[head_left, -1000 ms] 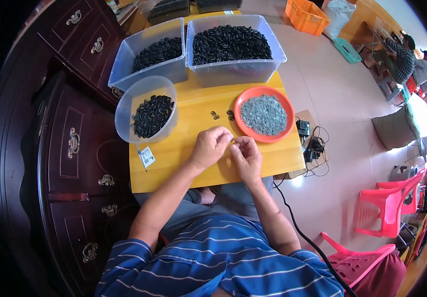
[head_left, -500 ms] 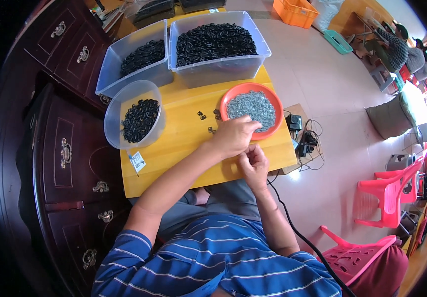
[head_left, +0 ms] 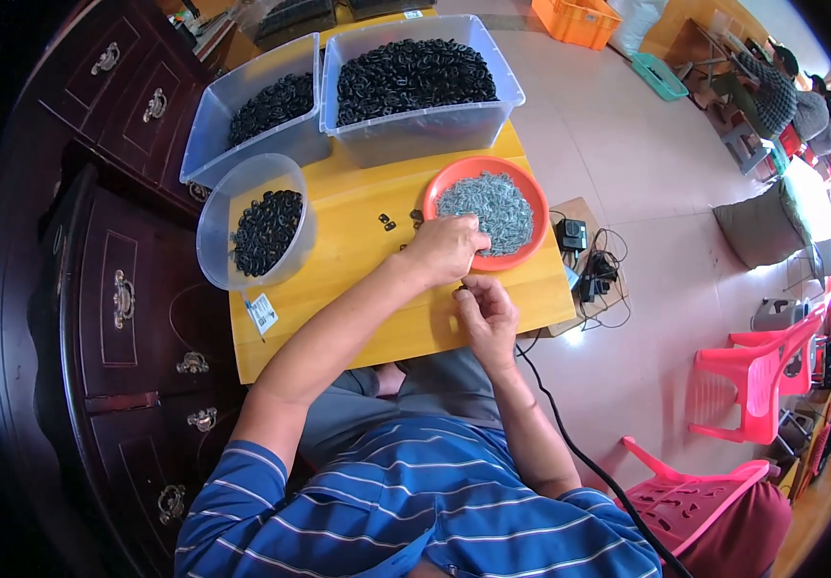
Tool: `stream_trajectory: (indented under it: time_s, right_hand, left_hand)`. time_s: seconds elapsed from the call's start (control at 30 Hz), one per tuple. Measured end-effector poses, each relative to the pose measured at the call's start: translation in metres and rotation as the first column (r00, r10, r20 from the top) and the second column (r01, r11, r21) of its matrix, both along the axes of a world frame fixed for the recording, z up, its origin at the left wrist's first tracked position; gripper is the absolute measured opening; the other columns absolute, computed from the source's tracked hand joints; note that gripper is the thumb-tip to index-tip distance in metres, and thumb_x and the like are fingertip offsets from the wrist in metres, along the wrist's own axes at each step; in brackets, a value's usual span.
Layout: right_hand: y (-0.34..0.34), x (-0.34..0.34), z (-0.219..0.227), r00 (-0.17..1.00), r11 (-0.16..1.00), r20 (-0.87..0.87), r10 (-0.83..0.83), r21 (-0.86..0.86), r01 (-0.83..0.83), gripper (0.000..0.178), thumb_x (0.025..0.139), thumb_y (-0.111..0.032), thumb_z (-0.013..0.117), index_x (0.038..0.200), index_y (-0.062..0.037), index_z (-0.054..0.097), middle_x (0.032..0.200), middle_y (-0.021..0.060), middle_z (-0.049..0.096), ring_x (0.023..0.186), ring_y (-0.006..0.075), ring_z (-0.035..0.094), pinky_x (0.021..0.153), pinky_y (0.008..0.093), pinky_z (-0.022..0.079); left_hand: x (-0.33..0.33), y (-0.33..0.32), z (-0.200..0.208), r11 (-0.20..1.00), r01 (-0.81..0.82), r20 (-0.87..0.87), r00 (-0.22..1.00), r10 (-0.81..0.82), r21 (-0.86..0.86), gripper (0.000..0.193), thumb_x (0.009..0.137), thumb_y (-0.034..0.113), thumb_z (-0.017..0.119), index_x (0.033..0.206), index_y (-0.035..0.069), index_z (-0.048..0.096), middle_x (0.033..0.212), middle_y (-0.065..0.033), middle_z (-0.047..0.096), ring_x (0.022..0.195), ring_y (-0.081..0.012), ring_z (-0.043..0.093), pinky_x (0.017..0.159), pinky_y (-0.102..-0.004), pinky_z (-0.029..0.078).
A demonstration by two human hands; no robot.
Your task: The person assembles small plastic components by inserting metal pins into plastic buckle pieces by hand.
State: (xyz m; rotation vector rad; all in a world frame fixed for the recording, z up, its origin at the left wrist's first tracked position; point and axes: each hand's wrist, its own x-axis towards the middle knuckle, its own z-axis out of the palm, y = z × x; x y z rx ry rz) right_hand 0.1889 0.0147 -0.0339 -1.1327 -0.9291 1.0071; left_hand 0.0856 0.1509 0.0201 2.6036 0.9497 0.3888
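My left hand (head_left: 442, 249) is over the near left rim of an orange-red bowl (head_left: 437, 184) full of small silvery metal pieces (head_left: 494, 207). Its thumb and fingers are pressed together, and whatever they hold is hidden. Just below it, my right hand (head_left: 488, 314) pinches a small dark piece (head_left: 461, 287) between thumb and finger, over the yellow table (head_left: 357, 289). A few loose black buckle-like pieces (head_left: 387, 223) lie left of the bowl. To the left stands a round clear tub (head_left: 211, 246) partly filled with similar black pieces (head_left: 269, 231).
Two clear bins, a larger one (head_left: 415, 144) and a smaller one (head_left: 205, 144), hold heaps of black pieces at the back. A dark wooden cabinet (head_left: 121, 356) borders the left side. Cables and adapters (head_left: 596, 277) lie beyond the right edge, with pink chairs (head_left: 752, 385) farther right.
My left hand has shifted slightly left and away from my right hand, its fingertips still near the bowl. The dark piece in my right hand now shows.
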Motion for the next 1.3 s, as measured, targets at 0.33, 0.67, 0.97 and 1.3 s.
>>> stream_trajectory:
  time_s: [0.33,0.67,0.97,1.3]
  right_hand:
    - [-0.002,0.001,0.001,1.000,1.000,0.017,0.016,-0.019,-0.016,0.014,0.095,-0.002,0.067,0.108,0.0016,0.064,0.091,0.0012,0.068,0.080,0.0053,0.062,0.071,0.0221,0.052]
    - [-0.002,0.002,0.002,0.999,0.999,0.026,0.033,-0.005,-0.033,0.014,0.096,0.000,0.065,0.109,0.0014,0.061,0.093,0.0016,0.067,0.084,0.0060,0.062,0.074,0.0219,0.052]
    - [-0.003,0.003,0.001,0.997,0.998,0.050,0.054,-0.017,-0.053,0.014,0.097,-0.001,0.063,0.111,0.0006,0.060,0.095,0.0028,0.067,0.086,0.0071,0.064,0.076,0.0223,0.052]
    - [-0.004,0.003,-0.002,0.998,0.998,0.011,0.057,-0.007,-0.056,0.014,0.098,-0.002,0.062,0.112,-0.0001,0.059,0.096,0.0035,0.068,0.087,0.0076,0.065,0.075,0.0227,0.054]
  left_hand:
    - [-0.017,0.000,0.009,1.000,-0.006,-0.035,0.999,0.006,0.009,0.028,0.084,0.008,0.056,0.099,0.014,0.078,0.100,-0.0124,0.065,0.101,-0.0310,0.065,0.084,-0.0460,0.054]
    - [-0.023,0.001,0.013,0.996,0.077,-0.054,0.996,-0.074,0.050,0.019,0.079,0.015,0.064,0.095,0.012,0.074,0.097,-0.0117,0.064,0.100,-0.0310,0.062,0.085,-0.0461,0.053]
    - [-0.030,0.001,0.006,0.994,0.100,0.108,0.989,-0.104,0.042,0.016,0.076,0.021,0.077,0.086,0.011,0.070,0.089,-0.0079,0.064,0.094,-0.0295,0.063,0.080,-0.0436,0.053]
    - [-0.034,-0.002,0.000,0.993,0.097,0.279,0.957,-0.075,-0.065,0.013,0.078,0.020,0.075,0.080,0.009,0.069,0.081,-0.0074,0.063,0.086,-0.0275,0.064,0.076,-0.0417,0.052]
